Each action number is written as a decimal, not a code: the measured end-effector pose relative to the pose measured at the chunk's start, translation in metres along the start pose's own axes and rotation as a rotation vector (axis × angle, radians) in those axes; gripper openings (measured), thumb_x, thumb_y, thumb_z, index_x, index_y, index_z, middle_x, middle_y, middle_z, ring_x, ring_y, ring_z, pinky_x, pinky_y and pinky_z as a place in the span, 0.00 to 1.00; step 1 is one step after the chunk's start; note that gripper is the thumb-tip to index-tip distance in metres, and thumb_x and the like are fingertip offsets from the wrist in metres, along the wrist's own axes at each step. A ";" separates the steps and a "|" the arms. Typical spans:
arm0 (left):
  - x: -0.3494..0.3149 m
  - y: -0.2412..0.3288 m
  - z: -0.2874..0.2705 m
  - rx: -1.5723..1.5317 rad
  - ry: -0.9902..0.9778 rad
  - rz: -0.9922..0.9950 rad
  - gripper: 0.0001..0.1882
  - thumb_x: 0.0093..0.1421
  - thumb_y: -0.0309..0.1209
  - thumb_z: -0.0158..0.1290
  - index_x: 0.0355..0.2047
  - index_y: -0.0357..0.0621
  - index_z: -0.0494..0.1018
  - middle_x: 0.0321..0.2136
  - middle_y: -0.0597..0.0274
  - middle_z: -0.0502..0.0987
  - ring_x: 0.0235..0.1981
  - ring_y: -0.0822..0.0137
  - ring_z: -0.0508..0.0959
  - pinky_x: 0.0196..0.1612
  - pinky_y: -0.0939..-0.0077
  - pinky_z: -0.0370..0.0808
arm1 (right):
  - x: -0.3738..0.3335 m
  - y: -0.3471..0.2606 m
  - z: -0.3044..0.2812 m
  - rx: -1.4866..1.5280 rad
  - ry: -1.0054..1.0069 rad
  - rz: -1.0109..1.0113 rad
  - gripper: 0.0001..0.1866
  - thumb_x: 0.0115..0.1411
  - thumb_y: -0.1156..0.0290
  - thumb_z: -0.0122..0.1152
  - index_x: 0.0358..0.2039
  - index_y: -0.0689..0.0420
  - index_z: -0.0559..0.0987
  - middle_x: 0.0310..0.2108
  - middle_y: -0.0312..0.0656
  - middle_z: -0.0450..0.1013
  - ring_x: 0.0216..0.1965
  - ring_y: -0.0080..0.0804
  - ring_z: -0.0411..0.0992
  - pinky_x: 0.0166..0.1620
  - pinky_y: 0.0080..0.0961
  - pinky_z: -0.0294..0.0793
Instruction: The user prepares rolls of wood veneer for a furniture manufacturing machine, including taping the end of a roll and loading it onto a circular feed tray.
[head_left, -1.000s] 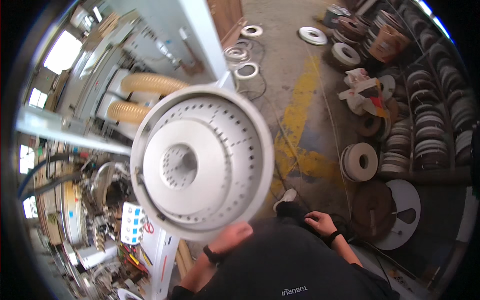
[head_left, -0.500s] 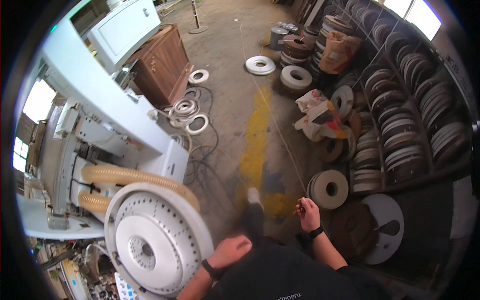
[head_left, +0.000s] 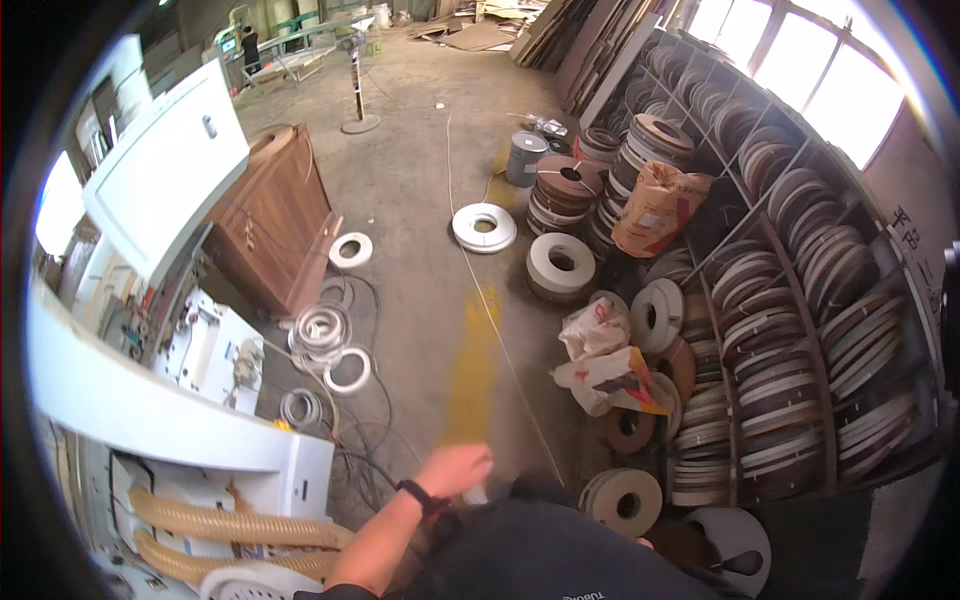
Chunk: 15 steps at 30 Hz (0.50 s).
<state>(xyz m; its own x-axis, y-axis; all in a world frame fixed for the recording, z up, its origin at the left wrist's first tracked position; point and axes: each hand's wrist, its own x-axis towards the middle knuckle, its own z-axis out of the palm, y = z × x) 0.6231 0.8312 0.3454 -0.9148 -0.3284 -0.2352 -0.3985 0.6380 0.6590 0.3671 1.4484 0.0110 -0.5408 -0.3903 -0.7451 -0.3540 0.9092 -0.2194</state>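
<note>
My left hand (head_left: 457, 468) is out in front of my body, over the faded yellow floor line (head_left: 472, 370). Its fingers are curled in, somewhat blurred, and I see nothing in them. Of my right hand (head_left: 646, 543) only a small patch of skin shows past the dark shirt, so its fingers are hidden. Close to it lies a stack of cream edge-banding rolls (head_left: 625, 502). A thin pale strip (head_left: 497, 318) stretches along the floor from the far end toward my right side, where my body covers its near end.
At left stand a white machine (head_left: 200, 400) with ribbed hoses (head_left: 230, 515) and a brown wooden cabinet (head_left: 275, 220). Loose rolls (head_left: 348, 370) and dark cables lie beside them. On the right are a rack of rolls (head_left: 780, 340), a paper sack (head_left: 660, 208) and a grey bucket (head_left: 526, 158).
The view has tilted up and moved forward; more of the far hall shows. My right hand has dropped almost out of sight behind my body. My left hand has swung forward.
</note>
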 end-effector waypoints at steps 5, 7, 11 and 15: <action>0.148 -0.059 -0.041 -0.087 -0.076 -0.035 0.19 0.65 0.47 0.50 0.46 0.48 0.78 0.39 0.55 0.84 0.42 0.51 0.82 0.46 0.59 0.77 | 0.035 -0.183 -0.103 0.280 -0.027 0.405 0.22 0.63 0.52 0.60 0.45 0.58 0.84 0.41 0.50 0.81 0.43 0.53 0.78 0.49 0.42 0.76; 0.195 -0.103 -0.046 -0.025 -0.073 -0.112 0.19 0.65 0.47 0.51 0.45 0.48 0.78 0.39 0.55 0.84 0.41 0.50 0.82 0.45 0.58 0.77 | 0.103 -0.218 -0.137 0.274 0.047 0.237 0.19 0.63 0.56 0.59 0.45 0.58 0.84 0.41 0.51 0.81 0.43 0.53 0.78 0.49 0.42 0.77; 0.244 -0.230 -0.016 -0.057 0.077 -0.408 0.17 0.65 0.46 0.51 0.43 0.48 0.78 0.36 0.53 0.84 0.38 0.54 0.83 0.42 0.58 0.78 | 0.275 -0.287 -0.203 0.144 0.081 -0.076 0.15 0.63 0.64 0.56 0.44 0.57 0.84 0.41 0.51 0.81 0.43 0.53 0.79 0.50 0.41 0.77; 0.203 -0.413 0.055 -0.122 -0.178 -0.795 0.14 0.63 0.42 0.53 0.36 0.44 0.78 0.29 0.52 0.82 0.30 0.60 0.82 0.30 0.60 0.76 | 0.416 -0.387 -0.344 -0.163 0.214 -0.403 0.12 0.61 0.67 0.57 0.38 0.59 0.84 0.34 0.48 0.82 0.35 0.46 0.81 0.40 0.41 0.79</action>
<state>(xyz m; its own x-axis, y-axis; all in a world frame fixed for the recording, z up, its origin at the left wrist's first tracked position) 0.5984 0.5396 -0.0139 -0.3638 -0.5281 -0.7673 -0.9309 0.1779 0.3190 0.0166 0.8842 0.0032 -0.4749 -0.7437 -0.4705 -0.6734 0.6513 -0.3497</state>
